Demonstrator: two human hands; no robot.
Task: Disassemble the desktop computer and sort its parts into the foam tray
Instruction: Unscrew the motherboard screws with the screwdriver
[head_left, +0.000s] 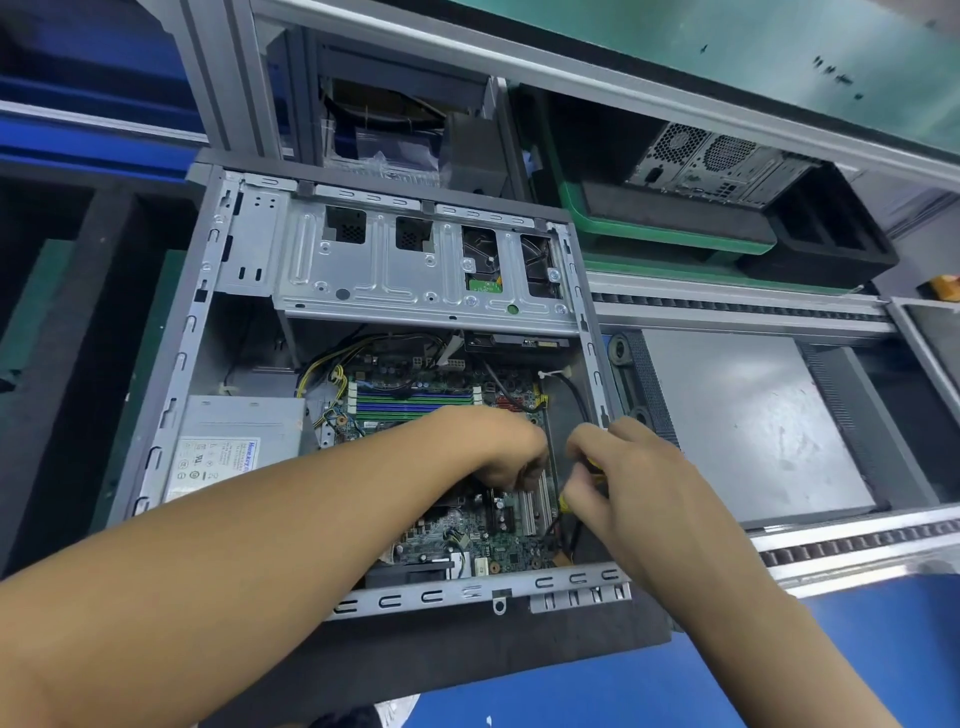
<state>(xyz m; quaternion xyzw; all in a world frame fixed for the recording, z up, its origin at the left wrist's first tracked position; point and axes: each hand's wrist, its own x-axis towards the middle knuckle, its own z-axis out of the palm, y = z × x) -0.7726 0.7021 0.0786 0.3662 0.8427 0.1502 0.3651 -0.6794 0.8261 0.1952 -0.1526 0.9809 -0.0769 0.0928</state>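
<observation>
Reaching inside the computer case (171, 395), the right hand (639, 483) grips a yellow tool (565, 502). Also inside, the left hand (498, 452) curls, hold unclear.

A second computer tower (722, 163) sits at the back right, over a green tray (670, 234). Left of it, a dark bin (467, 150) holds clear plastic bags (384, 150). A roller rail (727, 304) runs along the right. The table (857, 649) is blue.

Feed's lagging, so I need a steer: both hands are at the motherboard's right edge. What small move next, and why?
Probably turn the yellow-handled tool held in the right hand to free the motherboard: it lies in the case with cables attached, and the left hand curls beside the tool.
</observation>
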